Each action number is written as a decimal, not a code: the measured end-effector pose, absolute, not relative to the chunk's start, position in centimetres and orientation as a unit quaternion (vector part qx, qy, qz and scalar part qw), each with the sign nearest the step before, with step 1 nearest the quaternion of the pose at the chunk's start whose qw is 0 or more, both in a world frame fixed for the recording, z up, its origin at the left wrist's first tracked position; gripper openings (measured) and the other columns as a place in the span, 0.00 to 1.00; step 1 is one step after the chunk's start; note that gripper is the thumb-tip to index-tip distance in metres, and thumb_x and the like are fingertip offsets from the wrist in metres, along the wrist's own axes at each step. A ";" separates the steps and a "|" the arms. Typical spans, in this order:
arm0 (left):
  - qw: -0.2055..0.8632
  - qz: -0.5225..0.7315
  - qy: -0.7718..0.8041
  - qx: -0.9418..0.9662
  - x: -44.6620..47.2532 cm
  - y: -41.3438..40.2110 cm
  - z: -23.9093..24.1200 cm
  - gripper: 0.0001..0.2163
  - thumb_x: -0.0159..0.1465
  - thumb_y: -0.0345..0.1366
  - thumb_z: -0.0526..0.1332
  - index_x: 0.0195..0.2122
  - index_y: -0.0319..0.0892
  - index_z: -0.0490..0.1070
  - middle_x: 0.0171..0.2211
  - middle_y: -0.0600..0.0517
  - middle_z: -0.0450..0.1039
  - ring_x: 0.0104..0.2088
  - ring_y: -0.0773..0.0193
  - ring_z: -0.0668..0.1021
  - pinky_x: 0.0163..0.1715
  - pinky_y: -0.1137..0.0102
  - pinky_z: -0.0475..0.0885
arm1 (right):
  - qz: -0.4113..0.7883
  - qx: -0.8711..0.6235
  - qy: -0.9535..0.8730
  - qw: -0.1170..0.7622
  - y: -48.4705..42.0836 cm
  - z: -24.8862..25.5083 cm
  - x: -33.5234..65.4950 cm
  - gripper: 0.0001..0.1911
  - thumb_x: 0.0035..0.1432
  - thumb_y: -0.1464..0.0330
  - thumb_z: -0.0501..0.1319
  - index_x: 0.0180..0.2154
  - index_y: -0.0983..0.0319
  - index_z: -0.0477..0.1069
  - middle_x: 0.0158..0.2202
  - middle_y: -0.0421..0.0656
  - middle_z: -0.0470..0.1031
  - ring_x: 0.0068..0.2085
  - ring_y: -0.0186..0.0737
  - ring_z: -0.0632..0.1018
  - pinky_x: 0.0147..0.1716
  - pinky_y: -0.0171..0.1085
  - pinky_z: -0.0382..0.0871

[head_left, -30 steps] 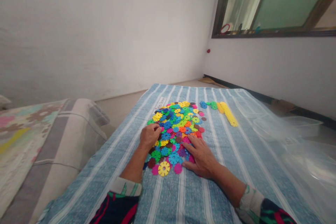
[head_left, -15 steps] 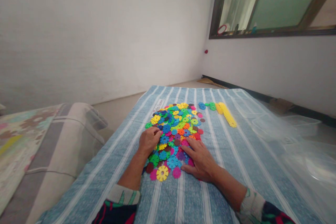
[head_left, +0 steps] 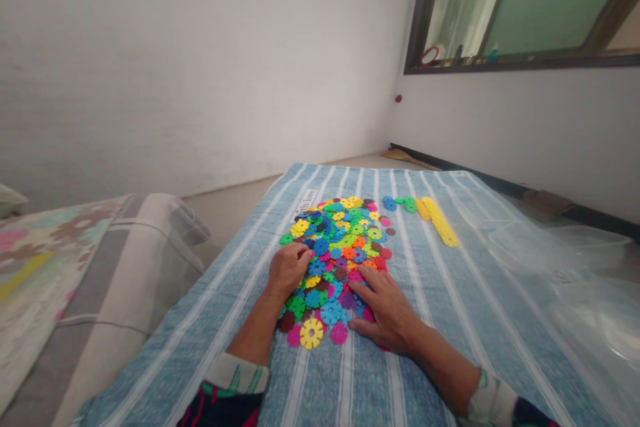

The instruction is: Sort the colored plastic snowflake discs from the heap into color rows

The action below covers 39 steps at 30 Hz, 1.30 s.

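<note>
A pile of flat, flower-shaped plastic discs [head_left: 340,240] in many colours lies on a blue striped cloth [head_left: 440,320]. My left hand [head_left: 289,268] rests on the pile's left edge with its fingers curled and pinched on discs there. Lying flat on the pile's near right side is my right hand [head_left: 383,307], fingers stretched out over the discs. A big yellow disc [head_left: 311,333] sits at the near edge between my wrists. Farther off, a joined row of yellow discs [head_left: 439,221] with green and blue ones at its left end lies apart from the pile.
A folded grey and beige blanket [head_left: 125,280] and a flowered mat [head_left: 35,260] lie to the left. Clear plastic sheeting and a clear container [head_left: 565,260] lie at the right. White walls stand close behind, with a window [head_left: 525,7] at the upper right.
Both hands stay on the pile. My left hand has shifted slightly inward onto the discs; the view has moved a little.
</note>
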<state>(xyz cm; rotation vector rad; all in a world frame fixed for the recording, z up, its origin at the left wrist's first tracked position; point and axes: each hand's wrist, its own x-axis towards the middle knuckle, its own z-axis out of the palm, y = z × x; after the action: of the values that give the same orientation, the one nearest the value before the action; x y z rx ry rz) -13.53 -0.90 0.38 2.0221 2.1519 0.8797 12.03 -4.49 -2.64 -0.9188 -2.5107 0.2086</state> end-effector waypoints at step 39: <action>-0.031 0.148 0.658 0.738 -10.2 1.8 1.4 0.13 0.62 0.34 0.55 0.46 0.42 0.71 0.52 0.46 0.71 0.52 0.55 0.71 0.54 0.57 0.64 | 0.098 -0.300 -0.928 0.199 -4.2 -4.0 12.2 0.29 0.56 0.53 0.56 0.58 0.56 0.62 0.62 0.52 0.57 0.61 0.57 0.61 0.56 0.57 0.56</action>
<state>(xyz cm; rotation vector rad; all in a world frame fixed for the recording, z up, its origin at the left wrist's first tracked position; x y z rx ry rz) -10.19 1.81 1.41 2.3650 2.1086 0.4731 12.25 -4.23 -3.97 -0.8403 -2.5945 0.2751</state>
